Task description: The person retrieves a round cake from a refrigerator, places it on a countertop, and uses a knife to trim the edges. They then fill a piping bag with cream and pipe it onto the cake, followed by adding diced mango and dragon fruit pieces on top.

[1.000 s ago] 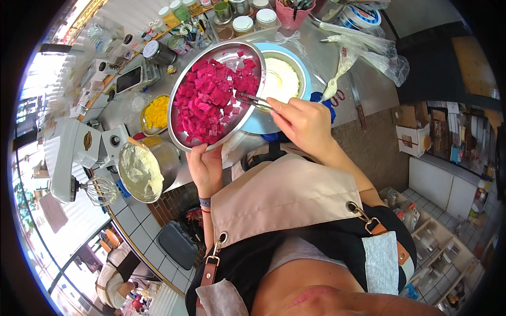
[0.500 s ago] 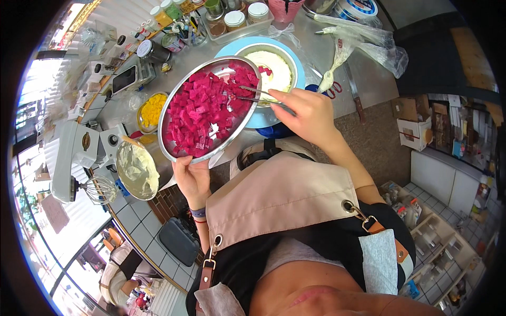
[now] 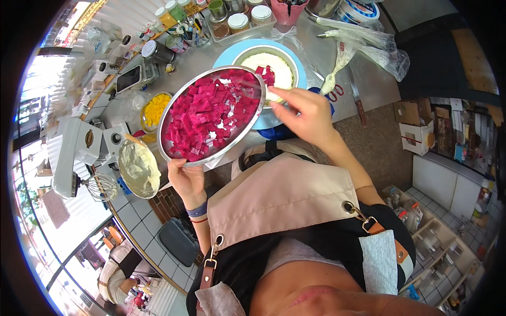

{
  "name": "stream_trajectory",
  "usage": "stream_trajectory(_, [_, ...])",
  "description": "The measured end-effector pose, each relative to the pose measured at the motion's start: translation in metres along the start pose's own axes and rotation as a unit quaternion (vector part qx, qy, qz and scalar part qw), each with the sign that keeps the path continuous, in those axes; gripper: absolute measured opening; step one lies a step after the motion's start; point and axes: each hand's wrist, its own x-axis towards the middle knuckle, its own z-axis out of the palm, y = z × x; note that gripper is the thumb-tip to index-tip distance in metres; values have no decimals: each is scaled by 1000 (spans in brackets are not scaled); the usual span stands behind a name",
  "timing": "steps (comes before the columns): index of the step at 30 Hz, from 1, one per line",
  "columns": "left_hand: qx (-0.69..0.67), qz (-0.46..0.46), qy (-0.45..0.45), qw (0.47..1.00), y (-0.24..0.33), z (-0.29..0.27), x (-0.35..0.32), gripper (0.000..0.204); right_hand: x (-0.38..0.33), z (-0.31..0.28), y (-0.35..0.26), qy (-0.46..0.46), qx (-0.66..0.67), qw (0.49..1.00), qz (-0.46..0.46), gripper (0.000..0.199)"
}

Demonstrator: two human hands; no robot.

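An oval metal bowl (image 3: 215, 156) full of magenta fruit cubes (image 3: 197, 113), which look like red dragon fruit, is tilted over the counter. My left hand (image 3: 185, 178) grips its near rim with the thumb on top. My right hand (image 3: 308, 115) is closed just past the bowl's right edge. The metal tongs in it are now almost wholly hidden behind the bowl and fingers. Beyond the bowl, a round tin with white cream (image 3: 284, 73) stands on a light blue round board (image 3: 224, 59). Several magenta cubes (image 3: 268, 77) lie on the cream beside the bowl's rim.
Yellow fruit pieces (image 3: 155, 109) sit in a dish at left, near a cream-smeared mixing bowl (image 3: 138, 167) and a stand mixer (image 3: 74, 150). On the right lie piping bags (image 3: 337, 66), red-handled scissors (image 3: 336, 94) and a knife (image 3: 357, 97). Jars (image 3: 238, 22) line the back.
More magenta cubes now lie on the cream. The bowl has come slightly nearer and tilted more. The tongs left the bowl's inside for its right edge, above the tin.
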Motion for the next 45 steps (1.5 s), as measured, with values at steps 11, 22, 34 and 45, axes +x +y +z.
stream_trajectory(11, [8, 3, -5, 1000, -9, 3, 8, 48, 1, 15, 9, -9, -148, 986, -77, 22])
stream_trajectory(22, [-13, -8, -18, 1000, -4, 1, 11, 48, 4, 10, 3, 8, -137, 987, -78, 29])
stream_trajectory(34, [38, 26, -13, 999, 2, -2, 10, 53, 3, -10, 24, 15, -150, 988, -10, 24])
stream_trajectory(45, [7, 23, -33, 999, 4, 4, 13, 57, 3, -2, 23, -3, -189, 978, -86, 28])
